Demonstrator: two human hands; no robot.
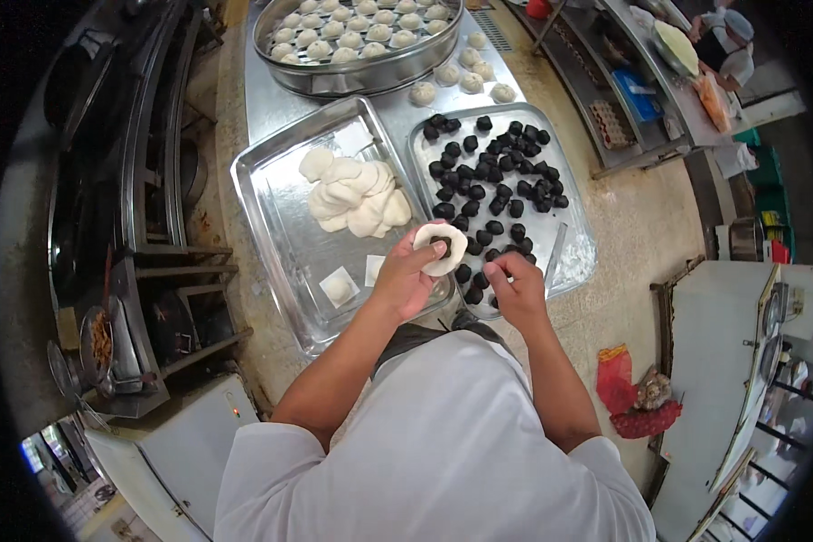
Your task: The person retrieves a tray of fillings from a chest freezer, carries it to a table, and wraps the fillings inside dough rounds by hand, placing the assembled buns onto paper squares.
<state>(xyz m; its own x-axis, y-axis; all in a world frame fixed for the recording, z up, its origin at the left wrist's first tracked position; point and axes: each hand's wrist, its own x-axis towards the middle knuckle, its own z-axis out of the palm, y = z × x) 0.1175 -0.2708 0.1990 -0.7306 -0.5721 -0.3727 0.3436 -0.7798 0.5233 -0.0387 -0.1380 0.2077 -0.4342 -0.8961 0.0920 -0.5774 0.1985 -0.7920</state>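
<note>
A round white dough wrapper (458, 256) lies in my left hand (405, 278), its fingers curled beneath it. The thumb presses on a dark ball of filling (440, 242) at the wrapper's middle. My right hand (518, 289) hovers by the near edge of the right-hand tray (580, 262), thumb against curled fingers; whatever they may hold is hidden. Many black filling balls (497, 163) are spread over that tray. In the steel tray on the left (275, 194) a heap of flat dough wrappers (357, 194) is piled. One small bun on a paper square (339, 287) sits near its front.
A large round steamer (361, 81) full of pleated buns stands at the far end of the metal table (262, 108). Several loose buns (471, 82) lie beside it. Shelves flank both sides. A red net bag (646, 420) rests on the floor, right. Another person (730, 50) is far right.
</note>
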